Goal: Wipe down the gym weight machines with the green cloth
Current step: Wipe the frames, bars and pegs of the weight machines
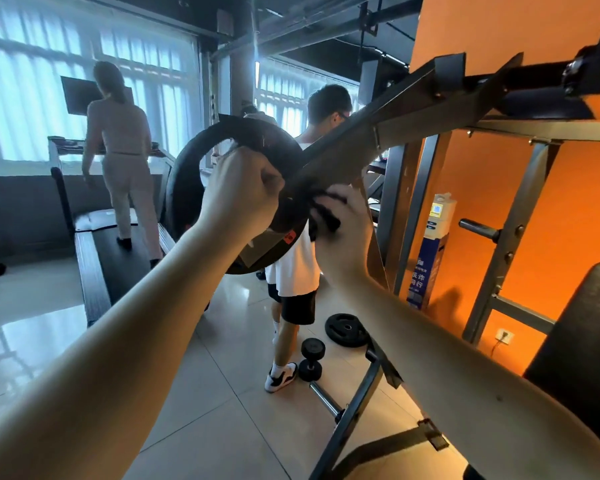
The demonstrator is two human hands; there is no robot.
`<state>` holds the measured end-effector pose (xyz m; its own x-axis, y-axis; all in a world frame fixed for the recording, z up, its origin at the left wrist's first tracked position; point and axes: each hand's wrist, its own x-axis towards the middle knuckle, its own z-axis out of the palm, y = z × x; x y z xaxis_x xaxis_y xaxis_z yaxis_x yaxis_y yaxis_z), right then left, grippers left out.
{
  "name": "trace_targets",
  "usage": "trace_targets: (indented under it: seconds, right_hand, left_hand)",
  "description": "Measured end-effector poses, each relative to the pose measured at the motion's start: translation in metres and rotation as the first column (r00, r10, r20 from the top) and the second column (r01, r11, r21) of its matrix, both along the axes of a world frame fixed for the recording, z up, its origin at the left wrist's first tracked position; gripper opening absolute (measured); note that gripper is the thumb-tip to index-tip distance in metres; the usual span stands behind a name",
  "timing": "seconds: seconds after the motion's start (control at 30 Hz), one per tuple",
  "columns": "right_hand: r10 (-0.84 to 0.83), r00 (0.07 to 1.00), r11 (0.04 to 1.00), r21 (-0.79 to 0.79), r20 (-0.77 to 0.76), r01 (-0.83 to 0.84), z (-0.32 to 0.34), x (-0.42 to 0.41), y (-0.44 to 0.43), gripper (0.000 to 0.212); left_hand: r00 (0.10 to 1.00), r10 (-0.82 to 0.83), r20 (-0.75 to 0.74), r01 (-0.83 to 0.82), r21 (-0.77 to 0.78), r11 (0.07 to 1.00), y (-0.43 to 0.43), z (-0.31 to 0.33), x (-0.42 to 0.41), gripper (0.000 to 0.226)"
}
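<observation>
A black weight plate [187, 174] hangs at the end of the weight machine's dark lever arm [388, 123], which slopes up to the right. My left hand [243, 188] is curled round the plate's inner rim. My right hand [343, 220] holds a bunched cloth [321, 213] against the plate where it meets the arm. The cloth looks dark in this light and its colour is hard to tell. Most of it is hidden under my fingers.
A person in a white shirt [298, 265] stands just behind the plate. Another person [118, 140] walks on a treadmill [94, 251] at left. A dumbbell [311, 358] and a loose plate [347, 330] lie on the tiled floor. The machine frame [510, 237] and seat pad [582, 341] stand at right.
</observation>
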<state>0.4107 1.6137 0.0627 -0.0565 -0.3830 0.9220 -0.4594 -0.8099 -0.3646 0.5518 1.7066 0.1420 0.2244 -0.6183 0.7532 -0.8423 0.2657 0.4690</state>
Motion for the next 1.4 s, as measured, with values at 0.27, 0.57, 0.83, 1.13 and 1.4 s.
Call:
trace_targets:
  seconds: [0.27, 0.57, 0.83, 1.13, 1.4]
  right_hand:
    - [-0.063, 0.998, 0.994, -0.085, -0.004, 0.062, 0.044, 0.018, 0.013, 0.023]
    - [-0.077, 0.992, 0.996, 0.061, 0.097, 0.071, 0.001, 0.014, 0.020, 0.020]
    - [-0.030, 0.999, 0.991, -0.126, 0.027, 0.033, 0.042, 0.037, 0.020, 0.021]
    - [-0.044, 0.992, 0.994, 0.108, 0.121, 0.031, -0.018, 0.002, 0.035, 0.022]
    - [0.021, 0.999, 0.997, -0.079, -0.038, -0.024, -0.025, 0.068, 0.073, 0.026]
  left_hand:
    - [0.996, -0.090, -0.002, 0.090, -0.028, 0.996, 0.003, -0.012, 0.023, 0.040]
    - [0.992, -0.124, 0.015, 0.125, -0.047, 0.991, 0.009, -0.020, 0.031, 0.038]
    - [0.991, -0.137, -0.004, 0.137, -0.046, 0.990, 0.016, -0.024, 0.036, 0.026]
    - [0.996, -0.083, 0.040, 0.086, -0.083, 0.993, 0.031, -0.040, 0.050, 0.013]
    - [0.992, -0.121, 0.045, 0.128, -0.206, 0.970, 0.037, -0.067, 0.063, 0.010]
